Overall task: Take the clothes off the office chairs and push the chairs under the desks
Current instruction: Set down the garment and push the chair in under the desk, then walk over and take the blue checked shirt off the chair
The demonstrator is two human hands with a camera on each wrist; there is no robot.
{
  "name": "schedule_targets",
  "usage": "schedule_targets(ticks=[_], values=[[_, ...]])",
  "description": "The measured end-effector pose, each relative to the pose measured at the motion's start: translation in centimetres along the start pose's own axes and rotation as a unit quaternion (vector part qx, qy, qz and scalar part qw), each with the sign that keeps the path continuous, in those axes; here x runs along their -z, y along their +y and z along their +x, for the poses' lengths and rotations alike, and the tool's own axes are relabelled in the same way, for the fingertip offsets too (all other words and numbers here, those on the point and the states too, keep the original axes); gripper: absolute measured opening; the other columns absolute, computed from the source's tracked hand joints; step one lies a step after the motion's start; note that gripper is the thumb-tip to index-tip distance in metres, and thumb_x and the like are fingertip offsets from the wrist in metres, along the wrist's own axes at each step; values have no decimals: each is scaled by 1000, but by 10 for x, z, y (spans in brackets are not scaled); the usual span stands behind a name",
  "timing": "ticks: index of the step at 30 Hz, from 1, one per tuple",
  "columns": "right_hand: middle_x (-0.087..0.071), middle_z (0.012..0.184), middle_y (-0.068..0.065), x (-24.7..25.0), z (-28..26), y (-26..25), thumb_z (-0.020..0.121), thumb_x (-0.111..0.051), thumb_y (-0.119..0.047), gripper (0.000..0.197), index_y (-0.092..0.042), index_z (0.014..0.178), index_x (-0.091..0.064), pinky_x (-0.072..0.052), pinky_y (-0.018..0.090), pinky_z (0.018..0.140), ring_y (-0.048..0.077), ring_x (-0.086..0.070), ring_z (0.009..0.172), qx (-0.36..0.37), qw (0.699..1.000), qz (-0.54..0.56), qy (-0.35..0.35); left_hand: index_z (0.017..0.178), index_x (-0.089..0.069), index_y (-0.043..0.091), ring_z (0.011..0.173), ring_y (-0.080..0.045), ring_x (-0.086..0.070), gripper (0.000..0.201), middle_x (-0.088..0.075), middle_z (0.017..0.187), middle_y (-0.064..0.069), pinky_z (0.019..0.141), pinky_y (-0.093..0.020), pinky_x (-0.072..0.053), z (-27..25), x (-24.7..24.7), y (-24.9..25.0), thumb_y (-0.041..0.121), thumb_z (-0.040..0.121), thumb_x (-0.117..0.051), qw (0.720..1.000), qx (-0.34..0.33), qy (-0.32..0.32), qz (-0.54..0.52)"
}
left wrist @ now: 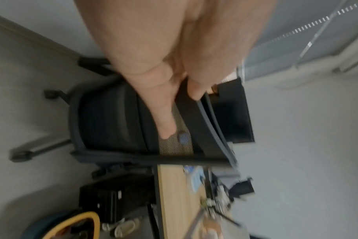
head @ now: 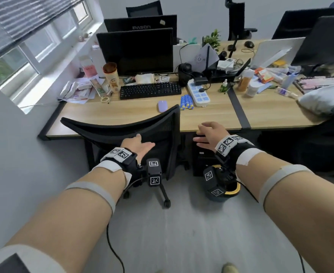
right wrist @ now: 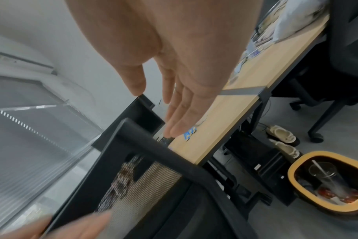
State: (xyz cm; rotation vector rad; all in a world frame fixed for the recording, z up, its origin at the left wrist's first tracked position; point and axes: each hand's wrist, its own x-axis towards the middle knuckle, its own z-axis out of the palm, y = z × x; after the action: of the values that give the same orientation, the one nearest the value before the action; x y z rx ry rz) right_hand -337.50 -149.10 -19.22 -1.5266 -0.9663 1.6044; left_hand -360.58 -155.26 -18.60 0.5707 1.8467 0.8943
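The black mesh chair (head: pixel 142 133) stands against the front edge of the wooden surface (head: pixel 211 115), its seat under it and its curved backrest rising just above the edge. No clothes lie on its back. The left hand (head: pixel 140 145) rests flat against the back of the mesh, fingers (left wrist: pixel 164 122) straight and together, thumb over the top rail. The right hand (head: pixel 209 134) hovers just right of the chair's frame, fingers (right wrist: pixel 180 113) straight and slightly spread, touching nothing.

On the floor right of the chair sits an oval bin (right wrist: pixel 325 182) with a yellow rim and dark walls; in it stand a clear plastic cup with a straw (right wrist: pixel 325 173) and red wrappers. Under the surface beside it is a black computer case (head: pixel 203 160), and a pair of pale shoes (right wrist: pixel 282 137) lies behind the bin.

On the surface behind the chair lie a black keyboard (head: pixel 150 90), a lilac mouse (head: pixel 162 106), a white power strip (head: pixel 198 93) and a dark flat monitor (head: pixel 136 51). Far right of the chair, a pale crumpled cloth (head: pixel 323 101) lies on the surface, above a second dark chair (head: pixel 323 142).
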Motion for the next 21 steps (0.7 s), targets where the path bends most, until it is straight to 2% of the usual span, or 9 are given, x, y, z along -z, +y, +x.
schedule_targets(ticks=[1,3,6,8,10,12,17,19,21], values=[[-60,96,8,17,-5,-2,101,-54,-21,38,-10,136,-45,-56,44,89,32,-67,98,5,1000,7,3,150,-35,-7,136,-37,-53,60,-54,146,-24,97,-30,-50,-14,-27,9,37,109,-40,990,24,-65,-125],[-61,95,8,55,-13,-5,101,-54,-21,38,-11,137,-45,-57,41,83,32,-67,98,9,1000,17,8,146,-38,-9,137,-38,-51,50,-51,147,-26,106,-37,-46,-37,-77,24,26,111,-36,962,34,-142,-230],[-63,102,11,135,-31,-9,102,-53,-21,39,-9,138,-45,-57,36,72,30,-68,92,26,999,24,22,134,-51,-3,110,-30,-66,38,-65,121,-19,92,-35,-54,-79,-156,51,24,110,-39,971,-25,-195,-137],[-64,109,14,213,-47,-14,102,-52,-22,35,-9,134,-48,-57,35,71,27,-69,87,42,997,27,54,113,-59,3,88,-21,-67,23,-67,101,-10,79,-30,-56,-108,-226,70,21,107,-46,969,-58,-224,-85],[-64,99,11,302,-64,-17,102,-51,-21,25,-11,124,-51,-54,31,69,22,-68,80,52,993,37,100,98,-60,8,77,-17,-64,15,-66,91,-6,72,-27,-54,-143,-305,85,18,104,-51,965,-83,-248,-26],[-61,86,7,391,-83,-17,102,-51,-21,10,-14,107,-55,-51,28,65,18,-65,73,61,985,43,155,93,-60,11,72,-15,-61,15,-64,88,-4,68,-26,-53,-179,-388,94,18,103,-52,954,-108,-277,22],[-51,56,4,592,-133,-12,93,-61,-14,24,-16,68,-62,-37,20,46,18,-46,45,77,951,12,298,79,-57,17,55,-10,-45,30,-49,64,3,54,-21,-41,-271,-590,103,27,105,-46,915,-134,-368,102],[-48,47,-1,661,-153,-8,91,-61,-17,32,-16,59,-62,-30,22,47,16,-39,43,74,932,-7,354,71,-49,19,45,-9,-33,39,-37,52,6,46,-19,-29,-310,-665,105,33,107,-44,886,-145,-421,131],[-44,46,1,731,-171,-5,91,-60,-19,38,-16,54,-57,-30,23,46,18,-37,41,63,910,1,411,65,-41,20,41,-10,-25,44,-28,45,8,48,-23,-20,-349,-743,107,35,107,-42,854,-150,-475,149]])
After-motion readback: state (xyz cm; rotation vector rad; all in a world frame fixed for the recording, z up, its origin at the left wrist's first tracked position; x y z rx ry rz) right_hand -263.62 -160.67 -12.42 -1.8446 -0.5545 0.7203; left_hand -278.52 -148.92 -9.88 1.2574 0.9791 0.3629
